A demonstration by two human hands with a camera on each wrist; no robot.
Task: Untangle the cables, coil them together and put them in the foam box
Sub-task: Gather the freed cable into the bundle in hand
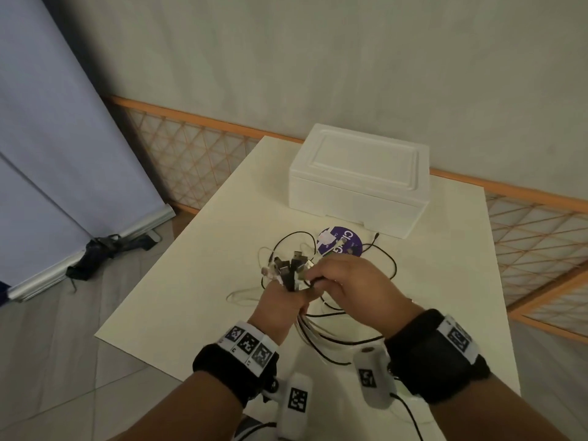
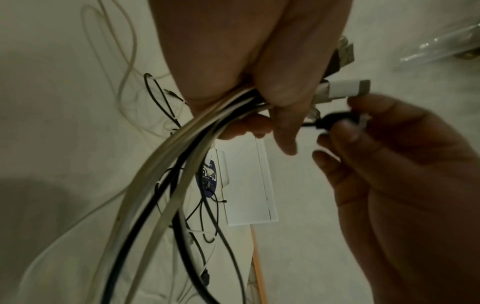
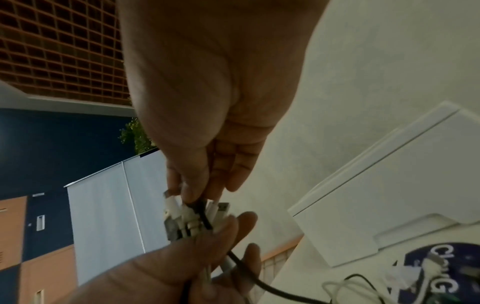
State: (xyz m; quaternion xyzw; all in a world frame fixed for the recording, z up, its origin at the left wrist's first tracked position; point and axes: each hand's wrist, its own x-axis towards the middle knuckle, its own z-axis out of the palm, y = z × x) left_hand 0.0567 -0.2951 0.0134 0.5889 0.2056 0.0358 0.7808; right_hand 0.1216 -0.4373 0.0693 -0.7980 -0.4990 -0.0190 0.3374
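Head view: two hands; one foam box

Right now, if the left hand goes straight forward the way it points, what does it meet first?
Probably the purple disc on the table, with the closed foam box behind it. The left hand grips the cables above the table, so depth is uncertain.
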